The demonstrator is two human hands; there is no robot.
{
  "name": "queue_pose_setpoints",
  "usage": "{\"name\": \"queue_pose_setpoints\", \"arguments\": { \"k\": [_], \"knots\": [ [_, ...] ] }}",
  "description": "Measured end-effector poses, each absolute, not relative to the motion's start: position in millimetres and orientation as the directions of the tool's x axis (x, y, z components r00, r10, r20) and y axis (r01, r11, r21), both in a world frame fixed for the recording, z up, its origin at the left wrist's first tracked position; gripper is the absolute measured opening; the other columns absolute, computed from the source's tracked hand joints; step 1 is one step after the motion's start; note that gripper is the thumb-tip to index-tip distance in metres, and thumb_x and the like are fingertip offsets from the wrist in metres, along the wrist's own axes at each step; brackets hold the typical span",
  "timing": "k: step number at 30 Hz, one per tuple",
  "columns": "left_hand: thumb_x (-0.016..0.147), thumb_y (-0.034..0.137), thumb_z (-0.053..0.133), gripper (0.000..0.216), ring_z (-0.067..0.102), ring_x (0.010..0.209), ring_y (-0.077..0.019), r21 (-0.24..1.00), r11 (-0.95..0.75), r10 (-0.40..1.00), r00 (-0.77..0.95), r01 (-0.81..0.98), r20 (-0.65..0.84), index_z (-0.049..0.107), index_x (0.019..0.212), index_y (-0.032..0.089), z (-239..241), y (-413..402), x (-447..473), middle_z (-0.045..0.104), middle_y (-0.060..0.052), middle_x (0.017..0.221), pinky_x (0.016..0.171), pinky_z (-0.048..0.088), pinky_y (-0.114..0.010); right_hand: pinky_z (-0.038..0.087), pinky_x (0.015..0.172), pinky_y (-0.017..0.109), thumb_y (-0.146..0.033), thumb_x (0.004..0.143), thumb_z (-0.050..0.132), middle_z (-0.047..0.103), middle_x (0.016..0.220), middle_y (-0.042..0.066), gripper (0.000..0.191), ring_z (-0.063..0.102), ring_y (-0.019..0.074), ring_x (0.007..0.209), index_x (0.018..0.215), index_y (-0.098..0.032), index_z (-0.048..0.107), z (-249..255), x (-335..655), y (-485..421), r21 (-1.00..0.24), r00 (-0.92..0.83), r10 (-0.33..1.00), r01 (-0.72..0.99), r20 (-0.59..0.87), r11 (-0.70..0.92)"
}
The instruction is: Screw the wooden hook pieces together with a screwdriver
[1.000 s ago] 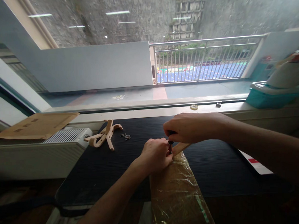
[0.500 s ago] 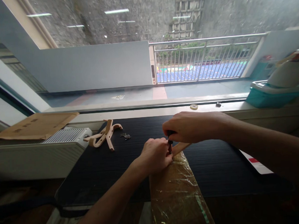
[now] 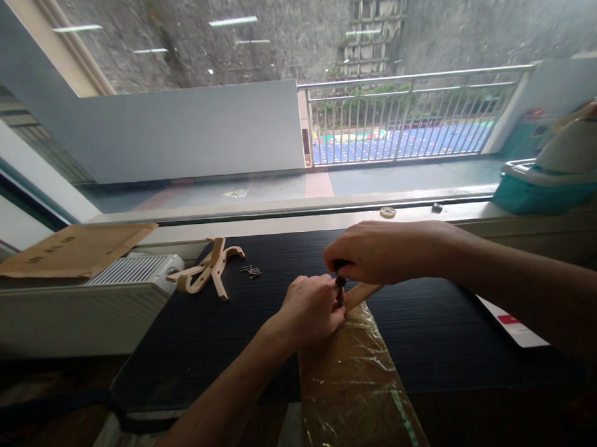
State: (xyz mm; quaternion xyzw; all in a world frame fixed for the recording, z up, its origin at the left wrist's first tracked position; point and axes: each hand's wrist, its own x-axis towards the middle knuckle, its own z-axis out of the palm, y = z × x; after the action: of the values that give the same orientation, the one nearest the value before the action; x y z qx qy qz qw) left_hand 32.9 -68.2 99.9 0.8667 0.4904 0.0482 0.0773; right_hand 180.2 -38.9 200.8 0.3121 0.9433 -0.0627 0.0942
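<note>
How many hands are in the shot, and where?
2. The left hand is at the far end of the tape-wrapped package, beside a wooden piece; the right hand grips the screwdriver. No other hands show.

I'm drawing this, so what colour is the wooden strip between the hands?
The wooden strip is light tan, and it shows best in the head view.
</note>
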Motion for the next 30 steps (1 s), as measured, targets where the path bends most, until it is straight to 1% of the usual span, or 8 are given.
{"name": "queue_pose_setpoints", "arguments": {
  "k": [9, 12, 17, 22, 24, 26, 28, 30],
  "knots": [
    [0.077, 0.031, 0.052, 0.017, 0.065, 0.076, -0.0215, 0.125, -0.498, 0.865, 0.501, 0.858, 0.004, 0.063, 0.077, 0.019, 101.2, -69.6, 35.8, 0.067, -0.005, 0.074, 0.068, 0.045, -0.029, 0.029, 0.052, 0.026, -0.026, 0.085, 0.044, 0.062, 0.070, 0.004, 0.024, 0.044, 0.0113, 0.057, 0.084, -0.015, 0.066, 199.3, 177.8, -41.5, -0.012, -0.761, 0.611, 0.628, -0.217, 0.778],
    [0.077, 0.032, 0.051, 0.018, 0.064, 0.076, -0.0221, 0.129, -0.514, 0.855, 0.518, 0.848, 0.003, 0.064, 0.079, 0.019, 101.0, -68.9, 34.5, 0.068, -0.005, 0.078, 0.067, 0.045, -0.030, 0.029, 0.052, 0.027, -0.027, 0.082, 0.049, 0.064, 0.073, 0.004, 0.022, 0.047, 0.0124, 0.060, 0.088, -0.017, 0.067, 203.8, 178.3, -42.4, -0.010, -0.764, 0.613, 0.627, -0.202, 0.779],
    [0.077, 0.032, 0.051, 0.019, 0.064, 0.075, -0.0219, 0.152, -0.531, 0.845, 0.534, 0.834, 0.021, 0.064, 0.083, 0.019, 99.4, -67.9, 32.6, 0.068, -0.005, 0.081, 0.065, 0.043, -0.029, 0.031, 0.055, 0.026, -0.017, 0.079, 0.050, 0.064, 0.073, 0.002, 0.019, 0.049, 0.0118, 0.063, 0.086, -0.019, 0.067, 202.7, 178.9, -42.1, -0.053, -0.806, 0.559, 0.578, -0.193, 0.814],
    [0.077, 0.031, 0.052, 0.018, 0.063, 0.076, -0.0208, 0.187, -0.504, 0.855, 0.518, 0.843, -0.033, 0.064, 0.084, 0.019, 101.1, -67.4, 34.7, 0.068, -0.006, 0.083, 0.068, 0.044, -0.030, 0.031, 0.054, 0.025, -0.021, 0.077, 0.052, 0.064, 0.070, 0.000, 0.018, 0.048, 0.0106, 0.060, 0.084, -0.020, 0.068, 196.9, 187.3, -35.6, -0.123, -0.803, 0.577, 0.594, -0.147, 0.795],
    [0.078, 0.030, 0.053, 0.019, 0.064, 0.080, -0.0217, 0.222, -0.500, 0.850, 0.524, 0.837, -0.062, 0.064, 0.088, 0.019, 105.0, -66.7, 33.9, 0.068, -0.006, 0.086, 0.073, 0.046, -0.032, 0.031, 0.053, 0.024, -0.024, 0.077, 0.053, 0.064, 0.068, -0.001, 0.017, 0.048, 0.0101, 0.058, 0.082, -0.022, 0.068, 194.5, 201.2, -34.2, -0.185, -0.788, 0.606, 0.616, -0.110, 0.766],
    [0.077, 0.028, 0.055, 0.025, 0.062, 0.092, -0.0225, 0.302, -0.520, 0.832, 0.554, 0.799, -0.034, 0.062, 0.099, 0.019, 110.3, -67.0, 29.5, 0.067, -0.006, 0.097, 0.082, 0.046, -0.034, 0.032, 0.053, 0.024, -0.028, 0.078, 0.054, 0.064, 0.067, -0.002, 0.017, 0.050, 0.0098, 0.056, 0.084, -0.023, 0.068, 187.2, 219.9, -37.9, -0.269, -0.727, 0.685, 0.670, -0.047, 0.692],
    [0.076, 0.027, 0.059, 0.039, 0.056, 0.108, -0.0218, 0.426, -0.523, 0.830, 0.554, 0.739, 0.058, 0.056, 0.114, 0.020, 113.6, -69.9, 20.6, 0.061, -0.007, 0.115, 0.093, 0.043, -0.034, 0.035, 0.053, 0.024, -0.034, 0.081, 0.053, 0.064, 0.067, -0.002, 0.020, 0.052, 0.0108, 0.056, 0.090, -0.023, 0.067, 172.4, 238.3, -49.5, -0.344, -0.585, 0.809, 0.749, 0.060, 0.566],
    [0.076, 0.030, 0.061, 0.053, 0.048, 0.120, -0.0205, 0.563, -0.447, 0.886, 0.433, 0.695, 0.168, 0.047, 0.126, 0.022, 109.9, -76.8, 8.5, 0.052, -0.006, 0.130, 0.101, 0.039, -0.033, 0.036, 0.053, 0.025, -0.036, 0.083, 0.051, 0.062, 0.065, -0.001, 0.023, 0.052, 0.0119, 0.055, 0.093, -0.022, 0.066, 151.0, 251.4, -68.7, -0.373, -0.405, 0.892, 0.810, 0.201, 0.452]
  ]
}}
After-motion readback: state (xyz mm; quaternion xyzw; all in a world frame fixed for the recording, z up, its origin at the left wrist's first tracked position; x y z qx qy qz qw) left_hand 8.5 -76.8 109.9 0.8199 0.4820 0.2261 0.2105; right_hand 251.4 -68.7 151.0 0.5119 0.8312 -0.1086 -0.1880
